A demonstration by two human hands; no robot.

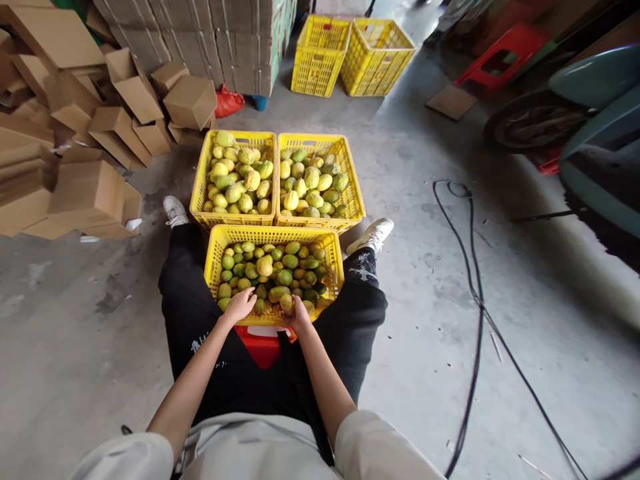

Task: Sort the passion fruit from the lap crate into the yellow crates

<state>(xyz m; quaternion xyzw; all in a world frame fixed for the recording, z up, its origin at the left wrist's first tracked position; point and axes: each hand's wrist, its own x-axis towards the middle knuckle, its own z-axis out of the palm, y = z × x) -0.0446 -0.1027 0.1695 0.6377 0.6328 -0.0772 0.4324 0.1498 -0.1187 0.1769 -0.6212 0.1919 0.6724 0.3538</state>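
I sit with the near crate (219,248) tight between my knees, its front rim over a red stool (260,347), so my hands have little room along that edge. My left hand (240,305) lies flat and spread on the fruit (273,270) at the near left corner, fingers loose, gripping nothing I can see. My right hand (299,313) is curled around one yellowish fruit (287,303) at the near rim; the fingers wrap it partly, not fully closed. Two full crates (275,175) stand side by side, touching the near crate's far wall, so I count three filled crates here. Two empty crates (350,57) stand well apart beyond them. The open room is to my right: bare grey concrete floor (420,320), crossed by one black cable (473,300). To my left a heap of cardboard boxes (90,140) crowds close; I cannot count them. A scooter (590,127) closes the far right edge.
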